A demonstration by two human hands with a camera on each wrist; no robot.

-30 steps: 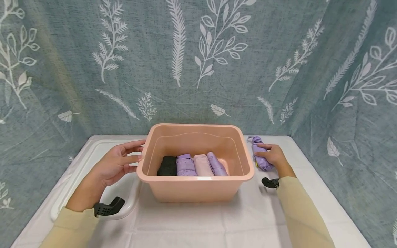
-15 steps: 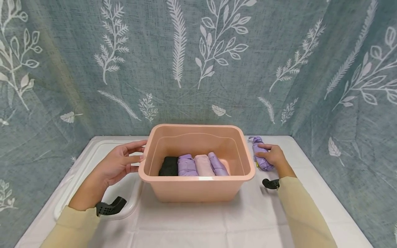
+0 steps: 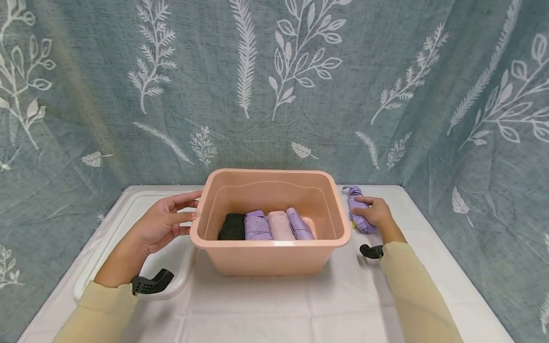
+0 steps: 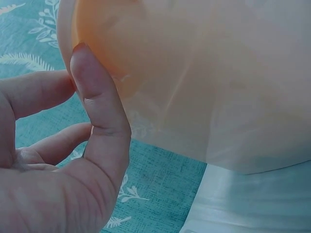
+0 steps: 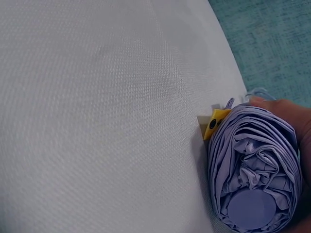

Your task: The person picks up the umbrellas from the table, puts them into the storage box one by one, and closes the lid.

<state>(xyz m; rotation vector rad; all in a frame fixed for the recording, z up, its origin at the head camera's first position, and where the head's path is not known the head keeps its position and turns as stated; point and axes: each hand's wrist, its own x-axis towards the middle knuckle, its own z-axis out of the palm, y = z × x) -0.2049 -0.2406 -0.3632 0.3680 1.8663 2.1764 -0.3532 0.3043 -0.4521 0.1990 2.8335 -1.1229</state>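
Near the bench's (image 3: pixel 253 307) far-right corner, right grip (image 3: pixel 375 214) holds the umbrella (image 5: pixel 255 167), best gently; left grip (image 3: pixel 159 223) pinches the tub (image 3: pixel 270 259).

- At 12 o'clock in the head view, a grey-teal back curtain (image 3: pixel 206 71) hangs like a wall, printed with white plants; an upright fern frond (image 3: pixel 245 52) stands beside a leafy branch (image 3: pixel 289 50).
- At 9 o'clock, a matching, wrinkled side curtain (image 3: pixel 51 200); at 3 o'clock, a similar drape (image 3: pixel 497 181) closes the space.
- At 6 o'clock, a table under a creased white tablecloth (image 3: pixel 249 314), its far edge running along the back curtain.
- At 1 o'clock in the right wrist view, teal fabric shows past the table's edge; the tablecloth's fine weave is visible.
- Light is soft and diffuse, with a yellowish streak at 10 o'clock in the head view.
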